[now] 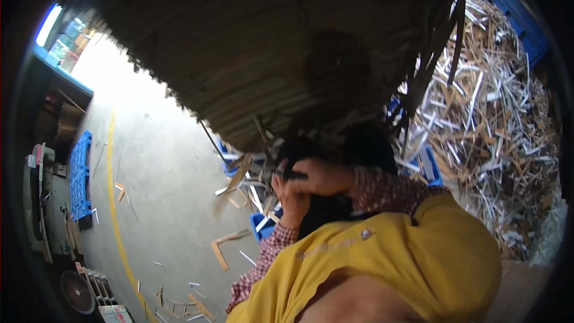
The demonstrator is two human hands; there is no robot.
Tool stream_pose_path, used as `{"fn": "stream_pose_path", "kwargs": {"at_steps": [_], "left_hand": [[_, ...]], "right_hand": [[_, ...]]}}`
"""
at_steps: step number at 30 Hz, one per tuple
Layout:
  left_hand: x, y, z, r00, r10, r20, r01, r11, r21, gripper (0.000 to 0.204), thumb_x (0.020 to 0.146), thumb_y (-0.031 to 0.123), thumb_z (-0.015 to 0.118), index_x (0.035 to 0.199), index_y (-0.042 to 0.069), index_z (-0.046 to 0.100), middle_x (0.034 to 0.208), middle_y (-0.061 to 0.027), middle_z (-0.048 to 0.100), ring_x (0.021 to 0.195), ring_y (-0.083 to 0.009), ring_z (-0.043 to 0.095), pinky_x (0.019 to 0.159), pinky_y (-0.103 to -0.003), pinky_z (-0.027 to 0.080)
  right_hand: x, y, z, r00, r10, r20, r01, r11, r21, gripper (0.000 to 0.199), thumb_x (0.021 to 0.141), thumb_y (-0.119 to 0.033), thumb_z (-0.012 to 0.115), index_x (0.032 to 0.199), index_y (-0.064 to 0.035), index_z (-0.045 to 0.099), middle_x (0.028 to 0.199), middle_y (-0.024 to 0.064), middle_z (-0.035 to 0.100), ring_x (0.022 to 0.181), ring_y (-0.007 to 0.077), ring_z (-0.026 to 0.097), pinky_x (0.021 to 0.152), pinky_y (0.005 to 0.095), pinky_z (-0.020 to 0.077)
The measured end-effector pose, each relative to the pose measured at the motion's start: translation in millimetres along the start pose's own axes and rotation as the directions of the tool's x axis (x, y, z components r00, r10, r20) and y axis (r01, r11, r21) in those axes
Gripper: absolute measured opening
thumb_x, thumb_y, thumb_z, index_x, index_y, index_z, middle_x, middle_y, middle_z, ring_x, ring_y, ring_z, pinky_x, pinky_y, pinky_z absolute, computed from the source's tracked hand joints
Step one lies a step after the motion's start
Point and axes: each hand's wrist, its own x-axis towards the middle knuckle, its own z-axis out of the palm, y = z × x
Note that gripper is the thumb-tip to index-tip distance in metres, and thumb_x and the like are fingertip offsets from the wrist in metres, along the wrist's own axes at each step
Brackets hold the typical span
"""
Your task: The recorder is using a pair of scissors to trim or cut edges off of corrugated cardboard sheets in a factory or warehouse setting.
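Note:
My left hand (293, 202) and my right hand (323, 176) meet in front of my body, at the lower edge of a big dark stack of cardboard sheets (239, 78). My right hand is closed round a short dark object (292, 174) whose kind I cannot make out. The fingers of my left hand are bent up against the same spot, beside the right fingertips; what they pinch is hidden. A tan cardboard strip (240, 171) sticks out just left of my hands, partly blurred. Shadow covers the stack's near edge.
A large heap of white and brown cardboard scraps (478, 125) rises on the right by a blue pallet (517, 21). Another blue pallet (81, 176) stands at the left, near a yellow floor line (113, 203). Loose strips (221, 254) litter the grey floor.

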Motion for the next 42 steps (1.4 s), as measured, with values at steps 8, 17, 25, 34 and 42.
{"fn": "stream_pose_path", "kwargs": {"at_steps": [8, 17, 25, 34, 42], "left_hand": [[15.8, 16.0, 2.5, 0.996, -0.041, 0.084, 0.041, 0.999, 0.001, 0.032, 0.072, 0.012, 0.054, 0.103, 0.009, 0.049, 0.111, -0.0166, 0.04, 0.104, -0.0331, 0.036, 0.088, -0.042, 0.027], [7.9, 14.7, 0.1, 0.998, -0.019, 0.059, 0.018, 1.0, 0.019, 0.034, 0.071, 0.012, 0.057, 0.104, 0.011, 0.049, 0.114, -0.0144, 0.039, 0.107, -0.0331, 0.034, 0.088, -0.043, 0.027], [7.9, 15.1, 3.6, 0.998, -0.011, 0.059, 0.009, 0.999, 0.033, 0.032, 0.071, 0.013, 0.056, 0.102, 0.01, 0.05, 0.112, -0.0149, 0.039, 0.106, -0.0335, 0.035, 0.088, -0.042, 0.027], [11.1, 15.1, 3.9, 0.999, 0.046, 0.004, -0.046, 0.995, 0.085, 0.028, 0.075, 0.013, 0.053, 0.102, 0.006, 0.049, 0.108, -0.0145, 0.044, 0.1, -0.03, 0.041, 0.084, -0.039, 0.032], [162.4, -51.2, -43.8, 0.763, -0.624, 0.167, 0.33, 0.155, -0.931, 0.032, 0.084, 0.032, 0.044, 0.095, 0.002, 0.05, 0.085, -0.0087, 0.056, 0.077, -0.0172, 0.054, 0.057, -0.025, 0.042]], "right_hand": [[29.3, 24.4, -65.3, 0.742, 0.615, 0.267, -0.664, 0.616, 0.424, 0.037, 0.077, -0.04, 0.051, 0.084, -0.0037, 0.058, 0.079, 0.0093, 0.058, 0.073, 0.0174, 0.053, 0.072, 0.0309, 0.04], [49.9, 31.5, -79.7, 0.782, 0.621, 0.041, -0.486, 0.568, 0.665, 0.04, 0.081, -0.04, 0.046, 0.072, -0.0025, 0.058, 0.081, 0.007, 0.058, 0.077, 0.0159, 0.051, 0.076, 0.0323, 0.038], [46.9, 12.6, -7.2, 0.762, 0.647, 0.038, -0.281, 0.278, 0.919, 0.037, 0.075, -0.037, 0.051, 0.077, -0.001, 0.059, 0.067, 0.0084, 0.056, 0.058, 0.0165, 0.05, 0.058, 0.0307, 0.0414], [-1.5, 1.0, -41.7, 0.943, 0.324, 0.069, -0.317, 0.819, 0.478, 0.031, 0.073, -0.031, 0.055, 0.088, -0.0037, 0.057, 0.067, 0.0045, 0.055, 0.058, 0.0156, 0.051, 0.059, 0.0292, 0.0425], [40.1, -28.6, -61.8, 0.917, 0.379, 0.126, -0.366, 0.671, 0.645, 0.03, 0.079, -0.03, 0.052, 0.088, -0.0021, 0.06, 0.08, 0.0071, 0.06, 0.075, 0.0139, 0.055, 0.068, 0.0267, 0.0428]]}}
